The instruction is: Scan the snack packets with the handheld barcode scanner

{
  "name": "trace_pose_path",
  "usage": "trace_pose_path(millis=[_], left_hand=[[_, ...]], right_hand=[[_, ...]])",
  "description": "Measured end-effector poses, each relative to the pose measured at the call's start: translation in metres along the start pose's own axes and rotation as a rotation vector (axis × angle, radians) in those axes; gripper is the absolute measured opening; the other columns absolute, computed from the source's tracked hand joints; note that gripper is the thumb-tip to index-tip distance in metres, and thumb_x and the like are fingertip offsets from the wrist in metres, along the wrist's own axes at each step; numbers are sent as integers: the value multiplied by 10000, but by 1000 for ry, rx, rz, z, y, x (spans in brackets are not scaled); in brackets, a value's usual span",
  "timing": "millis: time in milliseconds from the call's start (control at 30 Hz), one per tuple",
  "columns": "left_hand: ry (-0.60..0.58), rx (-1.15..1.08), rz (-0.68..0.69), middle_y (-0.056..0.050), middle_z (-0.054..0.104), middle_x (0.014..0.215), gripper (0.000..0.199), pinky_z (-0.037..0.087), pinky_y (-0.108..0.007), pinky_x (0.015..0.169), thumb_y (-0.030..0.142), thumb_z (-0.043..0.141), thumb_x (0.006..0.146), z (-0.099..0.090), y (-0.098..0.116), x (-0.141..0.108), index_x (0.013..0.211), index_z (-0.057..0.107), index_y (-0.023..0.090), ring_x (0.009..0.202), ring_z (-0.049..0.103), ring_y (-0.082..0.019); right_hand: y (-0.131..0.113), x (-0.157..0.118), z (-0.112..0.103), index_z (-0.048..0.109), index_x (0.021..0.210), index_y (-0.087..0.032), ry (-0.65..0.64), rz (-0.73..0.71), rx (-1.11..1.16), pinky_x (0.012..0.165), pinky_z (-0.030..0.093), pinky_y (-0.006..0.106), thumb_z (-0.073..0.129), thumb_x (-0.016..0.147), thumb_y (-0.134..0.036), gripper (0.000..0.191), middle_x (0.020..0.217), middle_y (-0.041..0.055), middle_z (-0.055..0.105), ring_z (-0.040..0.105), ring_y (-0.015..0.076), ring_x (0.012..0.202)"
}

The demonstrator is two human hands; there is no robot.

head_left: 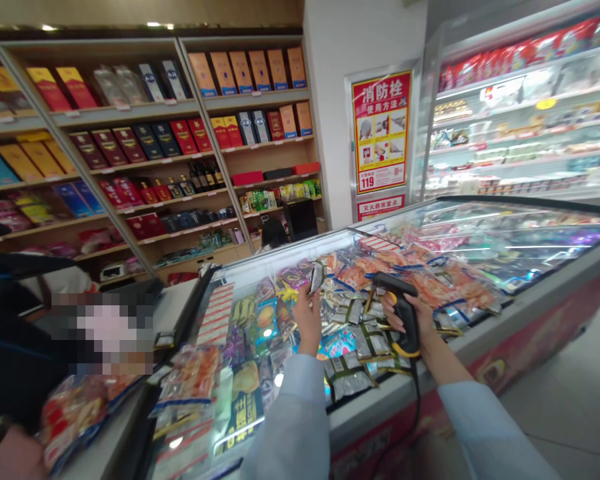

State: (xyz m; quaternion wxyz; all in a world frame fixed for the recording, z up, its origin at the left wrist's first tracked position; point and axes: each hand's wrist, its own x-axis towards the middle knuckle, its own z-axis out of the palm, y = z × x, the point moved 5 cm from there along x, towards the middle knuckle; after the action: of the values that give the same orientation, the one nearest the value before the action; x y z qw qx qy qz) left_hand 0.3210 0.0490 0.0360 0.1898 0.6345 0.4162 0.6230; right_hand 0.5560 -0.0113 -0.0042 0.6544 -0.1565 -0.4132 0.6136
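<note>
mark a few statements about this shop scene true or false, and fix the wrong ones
1. The right hand holds a black handheld scanner. True.
2. The left hand is empty. False: it holds up a small packet.
3. A cable hangs from the scanner's handle. True.
4. The person's sleeves are bright red. False: they are light blue.
5. The red and yellow poster is on the wall, right of the shelves of boxes. True.
</note>
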Motion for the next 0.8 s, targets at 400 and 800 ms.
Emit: trace_pose_path(millis=[400,800], left_hand=[[235,-143,0,-61,698,840,317,549,-287,678,470,570,845,-104,57,-14,966,524,180,728,696,-172],[593,235,-88,-93,717,861,399,545,-328,726,537,595,802,-304,14,-33,958,546,173,781,697,-217]], right_hand=[[-25,0,70,526,755,-229,39,-44,-124,294,227,229,591,728,-488,269,681,17,443,270,88,426],[79,50,217,509,769,-208,-259,122,119,296,303,190,584,766,-466,268,697,-3,448,328,68,422]])
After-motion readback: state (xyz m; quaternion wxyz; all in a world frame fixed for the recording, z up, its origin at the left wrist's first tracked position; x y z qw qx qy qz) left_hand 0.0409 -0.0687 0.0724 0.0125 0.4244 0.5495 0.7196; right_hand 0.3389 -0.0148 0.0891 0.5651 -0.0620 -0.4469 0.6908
